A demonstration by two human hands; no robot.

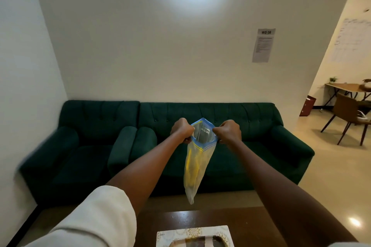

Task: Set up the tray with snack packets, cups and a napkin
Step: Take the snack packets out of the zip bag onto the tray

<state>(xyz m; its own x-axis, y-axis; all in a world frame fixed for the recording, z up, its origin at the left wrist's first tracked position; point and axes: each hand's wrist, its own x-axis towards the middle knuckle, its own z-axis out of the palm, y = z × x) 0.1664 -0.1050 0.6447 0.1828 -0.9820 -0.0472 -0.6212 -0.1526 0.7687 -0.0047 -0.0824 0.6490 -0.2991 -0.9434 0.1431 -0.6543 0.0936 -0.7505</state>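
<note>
I hold a clear zip bag [197, 164] with a blue seal up in front of me, its mouth pulled wide. Something yellow shows inside it, too blurred to name. My left hand [181, 130] grips the left side of the mouth and my right hand [228, 131] grips the right side, both with closed fingers. The bag hangs down above the dark wooden table [247, 224]. At the bottom edge a white patterned tray [222, 231] lies on the table, mostly cut off by the frame.
A dark green sofa [251, 126] and a matching armchair [86, 142] stand against the white wall behind the table. To the right, open floor leads to a wooden desk [345, 87] and a brown chair [345, 114].
</note>
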